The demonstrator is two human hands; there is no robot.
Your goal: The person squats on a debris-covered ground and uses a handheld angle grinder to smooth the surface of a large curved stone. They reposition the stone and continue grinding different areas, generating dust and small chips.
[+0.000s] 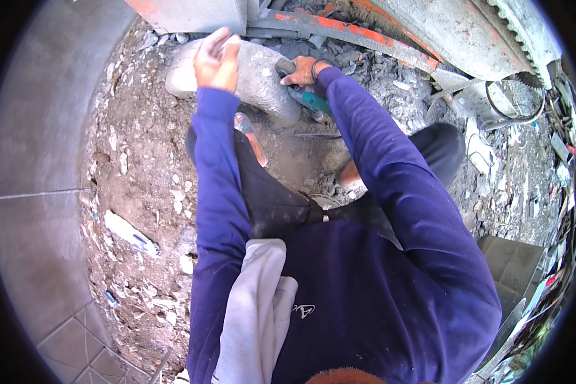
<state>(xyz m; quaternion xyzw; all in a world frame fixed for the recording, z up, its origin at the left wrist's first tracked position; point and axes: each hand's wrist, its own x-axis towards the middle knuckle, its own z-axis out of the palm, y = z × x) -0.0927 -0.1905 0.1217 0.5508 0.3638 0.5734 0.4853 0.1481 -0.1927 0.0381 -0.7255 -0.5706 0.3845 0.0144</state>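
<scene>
A pale grey, dust-covered, rounded stone-like piece [257,77] lies on the ground ahead of me, its light end at the left. Over its left part is my left hand [217,63], fingers curled in and whitened with dust; whatever they hold, if anything, is hidden. At the piece's right side my right hand [303,72], a dark band at the wrist, is closed round the dark grey part of a green power tool [315,102]. My forearm covers some of that tool, and its working end does not show plainly.
Rubble and loose stones [125,160] cover the ground around my feet. Behind the piece stands a grey metal frame with orange paint [339,25], near a large toothed metal rim [515,38]. A smooth grey tiled surface [38,147] borders the left. A white cloth [256,307] hangs over me.
</scene>
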